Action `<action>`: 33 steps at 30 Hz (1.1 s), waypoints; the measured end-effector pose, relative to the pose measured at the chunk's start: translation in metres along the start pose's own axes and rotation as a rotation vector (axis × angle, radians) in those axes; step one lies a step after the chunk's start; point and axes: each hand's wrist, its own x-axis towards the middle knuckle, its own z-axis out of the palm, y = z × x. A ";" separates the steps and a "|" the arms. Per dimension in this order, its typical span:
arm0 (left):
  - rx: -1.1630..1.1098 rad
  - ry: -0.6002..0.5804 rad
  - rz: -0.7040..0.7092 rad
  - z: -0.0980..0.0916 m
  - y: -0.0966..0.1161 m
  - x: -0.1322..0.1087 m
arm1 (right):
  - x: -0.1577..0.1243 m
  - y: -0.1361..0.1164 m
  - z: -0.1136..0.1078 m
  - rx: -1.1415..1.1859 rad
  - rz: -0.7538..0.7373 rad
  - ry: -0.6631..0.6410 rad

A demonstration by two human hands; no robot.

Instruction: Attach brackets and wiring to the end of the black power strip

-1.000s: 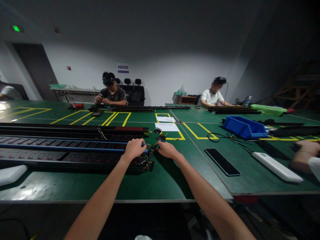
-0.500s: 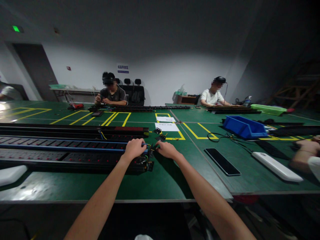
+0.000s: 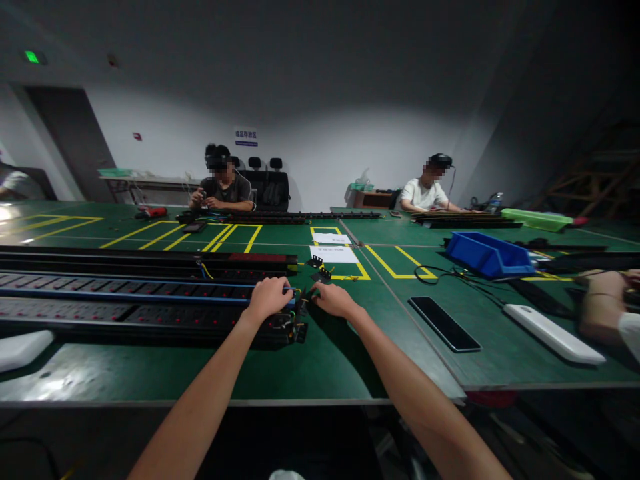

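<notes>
Several long black power strips (image 3: 190, 313) lie side by side on the green table, their ends towards the middle. My left hand (image 3: 270, 295) is closed over the end of the blue-edged power strip (image 3: 220, 288). Facing it, my right hand (image 3: 333, 298) pinches a small black end piece (image 3: 304, 300) right at that strip's end, where thin wires show. Whether the end piece touches the strip is too small to tell. Another black end piece with loose wires (image 3: 300, 332) sits at the nearest strip's end. Beyond my right hand lie small black brackets (image 3: 320, 272).
On the right are a dark phone (image 3: 444, 324), a white oblong device (image 3: 554, 333), black cables and a blue bin (image 3: 490, 253). A co-worker's arm (image 3: 603, 303) reaches in at the right edge. Two people sit across the table. Another white device (image 3: 25, 350) lies at left.
My two hands and the power strips stay in place. At the right edge, the co-worker's hands have shifted slightly.
</notes>
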 end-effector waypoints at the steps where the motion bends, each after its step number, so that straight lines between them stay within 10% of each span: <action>1: -0.001 -0.001 0.001 0.000 0.000 0.000 | 0.000 0.000 0.000 -0.002 0.000 0.002; 33: 0.002 -0.011 -0.007 0.000 0.001 0.000 | 0.001 0.001 0.002 0.007 -0.013 0.009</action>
